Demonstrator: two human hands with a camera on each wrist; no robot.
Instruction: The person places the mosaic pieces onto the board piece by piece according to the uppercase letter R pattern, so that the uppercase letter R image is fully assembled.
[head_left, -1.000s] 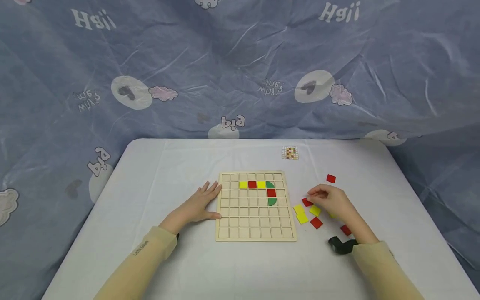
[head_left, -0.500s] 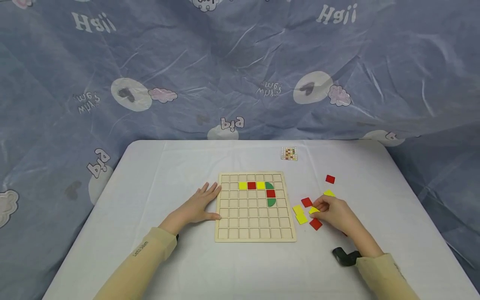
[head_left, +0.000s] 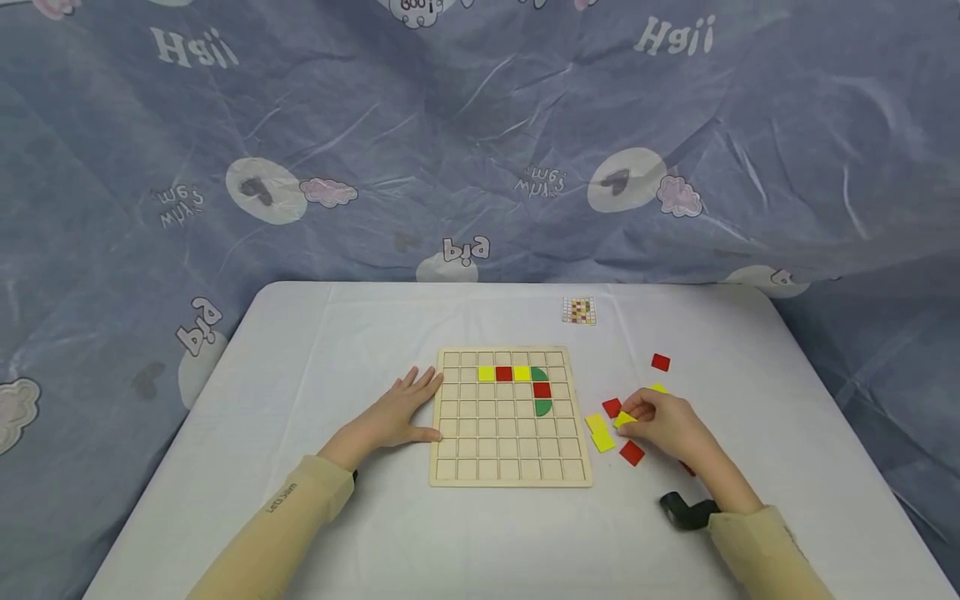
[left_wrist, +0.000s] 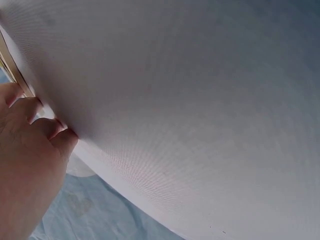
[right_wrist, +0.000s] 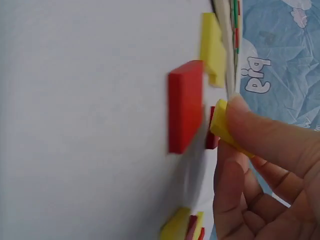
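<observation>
Right hand (head_left: 663,423) pinches a yellow tile (right_wrist: 219,119), a red tile (head_left: 611,407) just past its fingertips! Best hold it lightly, level, clear of that neighbour, while the left hand (head_left: 393,412), fingers spread, braces the board (head_left: 487,428) it touches

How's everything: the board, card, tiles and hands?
Beige wooden grid board: flat, partly filled.
Small printed grid card: lying flat.
Green quarter-round tiles: both set in cells.
Red square tiles: two set, others loose.
Yellow square tiles: two set, one pinched, others loose.
Left hand: spread at board's edge.
Right hand: pinching one yellow tile.
</observation>
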